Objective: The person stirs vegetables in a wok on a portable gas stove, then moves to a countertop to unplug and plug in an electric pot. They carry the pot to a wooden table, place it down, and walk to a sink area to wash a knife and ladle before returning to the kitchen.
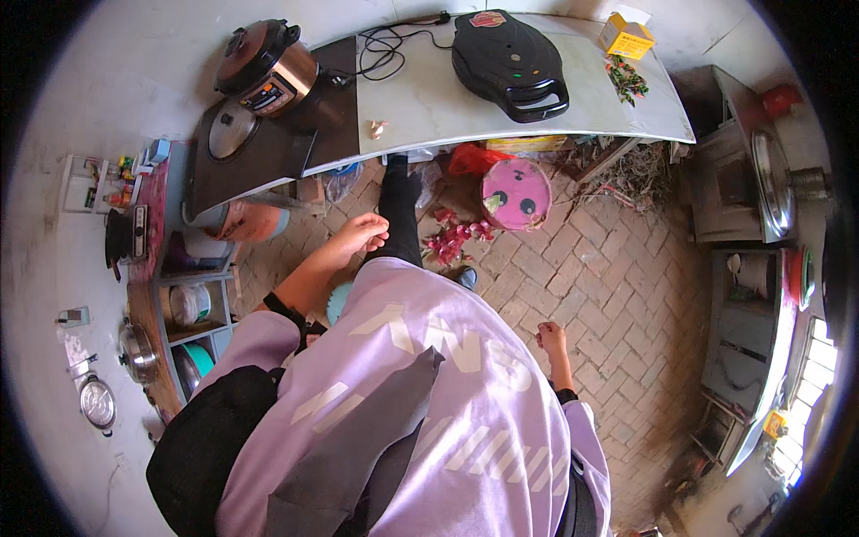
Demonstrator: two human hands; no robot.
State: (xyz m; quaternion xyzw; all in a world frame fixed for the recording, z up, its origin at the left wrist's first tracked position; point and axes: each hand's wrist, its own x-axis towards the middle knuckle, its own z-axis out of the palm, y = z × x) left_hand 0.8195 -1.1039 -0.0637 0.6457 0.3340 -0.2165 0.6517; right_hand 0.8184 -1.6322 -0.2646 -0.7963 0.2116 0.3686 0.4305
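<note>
My left hand (pixel 366 232) hovers above my black trouser leg, its fingers curled together with nothing visible in them. Lower on the right, my right hand (pixel 551 337) hangs over the brick floor with its fingers curled in; I see no object in it. Before me stands a counter (pixel 416 107) with a black electric griddle (pixel 513 60), closed, its handle facing me. At its left are an electric pressure cooker (pixel 268 67) and a glass lid (pixel 232 131). A garlic piece (pixel 377 129) lies near the front edge. Cut red and green chillies (pixel 626 79) lie by a yellow box (pixel 627 37).
Under the counter edge stands a round pink stool (pixel 517 194), with reddish-purple peelings (pixel 453 238) beside it on the brick floor (pixel 604 288). A black power cord (pixel 386 50) loops behind. Shelves (pixel 194 302) line the left, a cabinet (pixel 728 194) the right. Dry twigs (pixel 631 171) lie beneath.
</note>
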